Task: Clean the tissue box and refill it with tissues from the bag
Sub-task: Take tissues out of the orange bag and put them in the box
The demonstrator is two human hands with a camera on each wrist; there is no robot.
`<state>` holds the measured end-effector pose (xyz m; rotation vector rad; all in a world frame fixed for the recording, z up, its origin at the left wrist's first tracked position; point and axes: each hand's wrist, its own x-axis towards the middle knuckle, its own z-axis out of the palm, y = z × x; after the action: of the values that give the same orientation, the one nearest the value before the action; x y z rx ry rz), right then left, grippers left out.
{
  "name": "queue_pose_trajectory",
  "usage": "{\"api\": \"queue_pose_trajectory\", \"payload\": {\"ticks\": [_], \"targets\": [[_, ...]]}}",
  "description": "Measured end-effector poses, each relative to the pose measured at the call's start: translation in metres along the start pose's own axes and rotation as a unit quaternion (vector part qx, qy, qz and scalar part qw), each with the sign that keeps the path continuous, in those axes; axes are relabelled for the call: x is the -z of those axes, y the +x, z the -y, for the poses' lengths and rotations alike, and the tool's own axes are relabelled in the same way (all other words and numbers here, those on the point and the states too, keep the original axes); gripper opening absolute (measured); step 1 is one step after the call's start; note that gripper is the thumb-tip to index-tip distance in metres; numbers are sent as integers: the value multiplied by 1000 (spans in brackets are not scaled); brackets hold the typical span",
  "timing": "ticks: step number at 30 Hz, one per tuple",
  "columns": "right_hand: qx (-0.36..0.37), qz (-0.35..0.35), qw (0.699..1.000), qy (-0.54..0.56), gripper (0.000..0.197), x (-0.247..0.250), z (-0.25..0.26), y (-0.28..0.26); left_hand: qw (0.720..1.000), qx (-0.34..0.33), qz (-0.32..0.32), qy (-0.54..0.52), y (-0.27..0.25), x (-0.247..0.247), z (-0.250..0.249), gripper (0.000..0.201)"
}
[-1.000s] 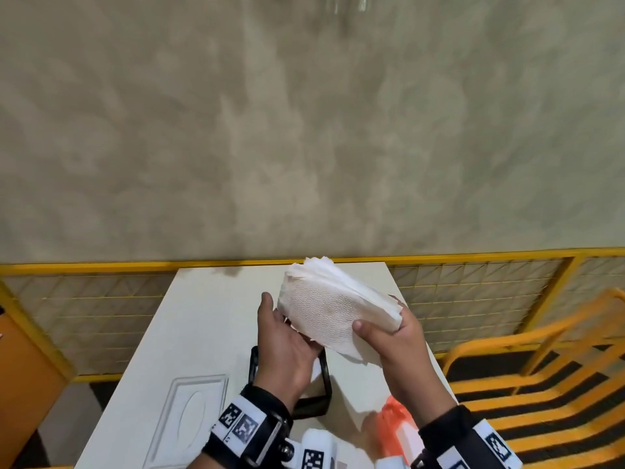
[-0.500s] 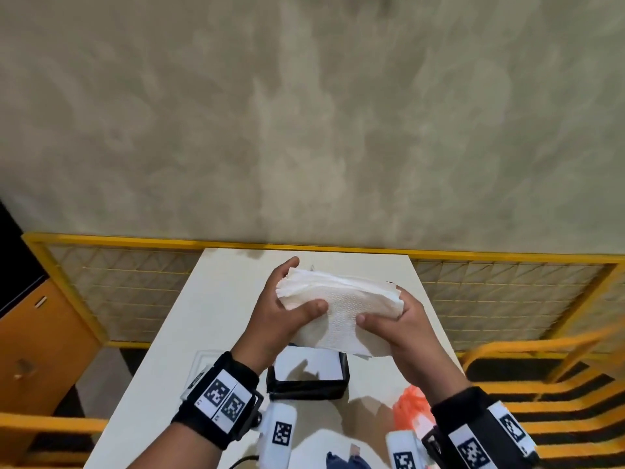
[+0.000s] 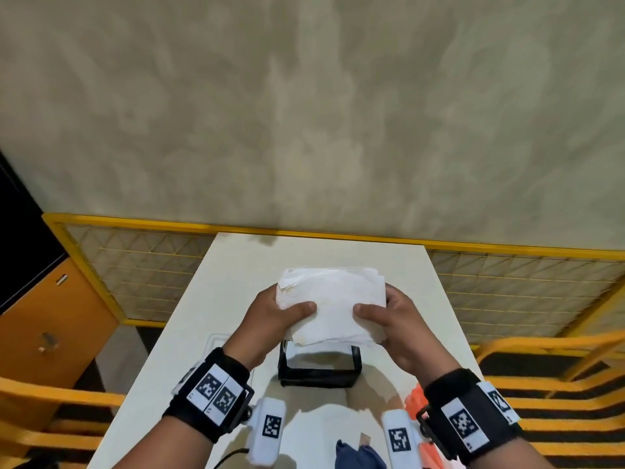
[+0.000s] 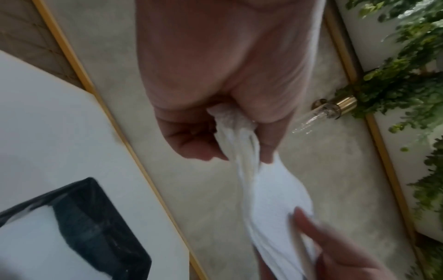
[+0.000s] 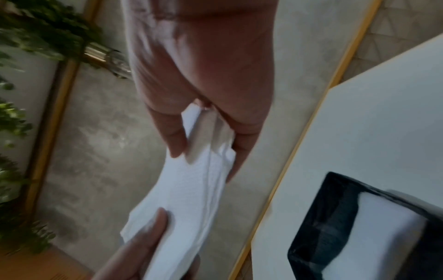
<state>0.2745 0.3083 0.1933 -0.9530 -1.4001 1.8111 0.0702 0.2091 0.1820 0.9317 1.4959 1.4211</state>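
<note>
A thick stack of white tissues (image 3: pixel 333 304) is held level in the air between both hands. My left hand (image 3: pixel 275 313) grips its left end, thumb on top; my right hand (image 3: pixel 389 316) grips the right end the same way. In the wrist views the stack (image 4: pixel 268 199) (image 5: pixel 191 189) is pinched between thumb and fingers. Directly below the stack stands the black tissue box (image 3: pixel 319 368), open on top, its inside showing white (image 5: pixel 374 233) (image 4: pixel 79 235). The box's clear lid (image 3: pixel 213 343) lies on the table to its left, mostly hidden by my left wrist.
The white table (image 3: pixel 236 282) is narrow, with a yellow mesh railing (image 3: pixel 507 282) behind it. An orange bag (image 3: pixel 417 399) lies at the near right under my right wrist. A blue cloth (image 3: pixel 358 456) sits at the near edge. Yellow chair frames (image 3: pixel 558 367) flank both sides.
The tissue stack has turned from tilted to level and come down toward the box. My left hand went from under the stack to gripping its left end. The view dipped lower.
</note>
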Motion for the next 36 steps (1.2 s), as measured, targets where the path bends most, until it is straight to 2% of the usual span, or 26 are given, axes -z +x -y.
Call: {"api": "queue_pose_trajectory", "payload": {"ticks": [2, 6, 9, 11, 15, 18, 21, 25, 27, 28, 31, 33, 36], "targets": [[-76, -6, 996, -42, 29, 4, -17, 10, 999, 43, -17, 18, 5, 1, 13, 26], [-167, -36, 974, -147, 24, 11, -51, 26, 986, 140, 19, 91, 16, 3, 48, 22], [-208, -57, 962, -167, 23, 11, -68, 33, 975, 137, -14, 175, 26, 3, 68, 4], [-221, -66, 955, -185, 23, 9, -78, 38, 963, 112, -30, 243, 34, 1, 77, 10], [-230, -72, 947, -212, 21, 6, -90, 47, 937, 100, -16, 335, 50, 3, 91, 20], [-234, -80, 947, -205, 12, 4, -93, 50, 932, 106, 2, 346, 58, 6, 96, 25], [-225, -88, 946, -215, 17, 5, -95, 54, 929, 111, -2, 354, 62, 8, 101, 29], [-186, -95, 940, -271, 22, 2, -98, 61, 927, 107, -2, 360, 67, 12, 110, 23], [-155, -87, 925, -335, 22, 1, -98, 64, 920, 104, -10, 377, 68, 14, 110, 12], [-135, -79, 912, -380, 23, 1, -98, 66, 916, 99, -14, 389, 69, 16, 110, 14], [-70, -65, 862, -498, 35, -2, -101, 69, 893, 74, -18, 444, 70, 22, 113, 45], [-38, -50, 831, -552, 40, -8, -106, 69, 861, 33, 9, 508, 68, 21, 114, 45], [12, 33, 753, -657, 37, -22, -116, 67, 750, -16, 80, 656, 60, 10, 116, 34]]}}
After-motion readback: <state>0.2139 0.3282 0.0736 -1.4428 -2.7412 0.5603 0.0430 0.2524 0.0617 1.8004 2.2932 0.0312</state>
